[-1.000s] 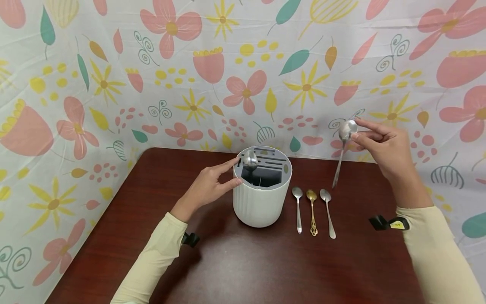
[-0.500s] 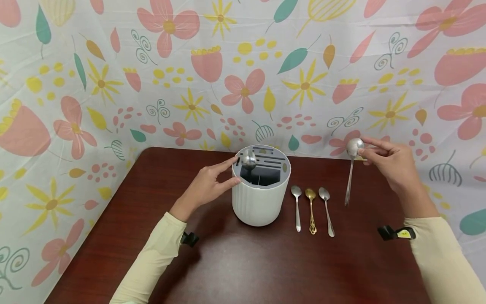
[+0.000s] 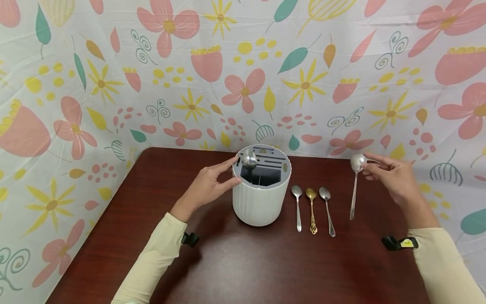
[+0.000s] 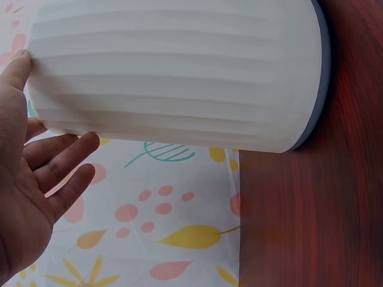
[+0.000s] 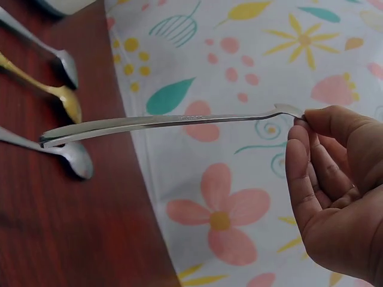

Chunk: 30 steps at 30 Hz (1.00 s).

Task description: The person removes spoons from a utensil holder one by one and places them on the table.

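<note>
right hand [image 3: 395, 178] pinches a spoon [image 3: 357, 163], bowl partly hidden.

left sleeve [image 3: 155, 257]: pale cream, long, creased. black wrist unit [image 3: 190, 240] fitted beside it. well apart from it, right sleeve [image 3: 440, 261]: matching cream; second black unit [image 3: 390, 243], yellow label [image 3: 408, 243].

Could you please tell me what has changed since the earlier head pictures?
The right hand has moved down and slightly to the right, carrying the silver metal spoon it pinches by the bowl, handle downward. Nothing was taken up or let go. The left hand still rests against the white ribbed cylindrical holder, whose rounded silver utensil stays put, and three metal spoons, two silver and one gold, lie unmoved.
</note>
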Motion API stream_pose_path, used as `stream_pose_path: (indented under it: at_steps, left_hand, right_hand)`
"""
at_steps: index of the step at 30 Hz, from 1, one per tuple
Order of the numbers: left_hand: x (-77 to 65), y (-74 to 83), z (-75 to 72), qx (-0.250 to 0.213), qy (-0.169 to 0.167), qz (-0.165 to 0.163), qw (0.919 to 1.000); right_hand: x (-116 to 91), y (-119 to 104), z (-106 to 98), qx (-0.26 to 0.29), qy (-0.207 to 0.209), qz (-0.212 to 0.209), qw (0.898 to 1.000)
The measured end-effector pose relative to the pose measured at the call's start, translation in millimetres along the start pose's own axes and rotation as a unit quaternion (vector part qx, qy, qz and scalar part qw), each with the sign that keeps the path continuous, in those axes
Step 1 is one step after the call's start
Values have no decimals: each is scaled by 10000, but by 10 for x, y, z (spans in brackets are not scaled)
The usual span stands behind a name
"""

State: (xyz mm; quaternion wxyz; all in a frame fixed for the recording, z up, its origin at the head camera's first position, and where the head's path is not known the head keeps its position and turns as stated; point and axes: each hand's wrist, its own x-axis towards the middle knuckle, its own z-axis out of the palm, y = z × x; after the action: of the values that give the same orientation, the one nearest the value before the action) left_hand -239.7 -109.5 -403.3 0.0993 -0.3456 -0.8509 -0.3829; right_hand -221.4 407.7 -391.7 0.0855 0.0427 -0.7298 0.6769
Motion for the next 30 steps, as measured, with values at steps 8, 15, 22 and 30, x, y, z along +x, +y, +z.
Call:
stream_pose_path:
  at_steps: [8,15,22,30]
  left_hand:
    - [0,9,-1,-20,-25,-35,10000]
    - [1,28,-6,-77,-10,-59,10000]
    - [0,9,5,-71,-3,-53,10000]
    - [-6,13,6,-28,0,-83,10000]
  right_hand:
    - [-37,197,-42,254,40,174,9995]
    - [-80,344,-79,296,-100,326,9990]
    - [-119,495,-138,122,-196,453,9987]
    - [-144,643,-169,191,-239,535,9981]
